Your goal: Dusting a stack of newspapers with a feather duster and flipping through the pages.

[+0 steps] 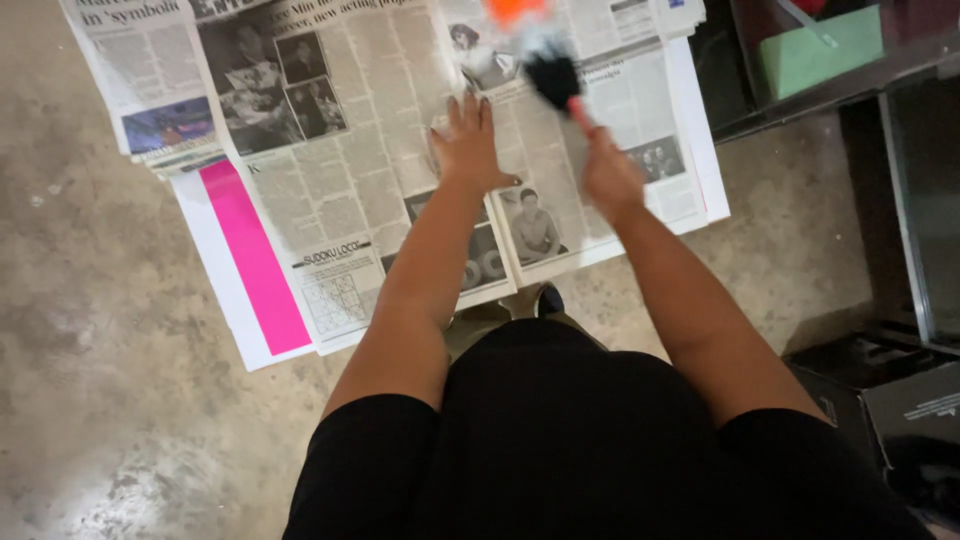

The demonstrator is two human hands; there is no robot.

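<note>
Left hand [470, 145] lies flat, fingers spread, on the newspaper [370, 150] at upper centre of the frame, while the right hand [610, 180] just beside it grips a blurred black-bristled brush [552, 75] above the sheets on the floor [120, 400].

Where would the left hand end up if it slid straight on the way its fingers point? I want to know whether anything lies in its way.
The left hand lies flat on the newspaper, fingers pointing toward its far edge. Ahead lies only more newspaper; the brush sits off to the right.
</note>
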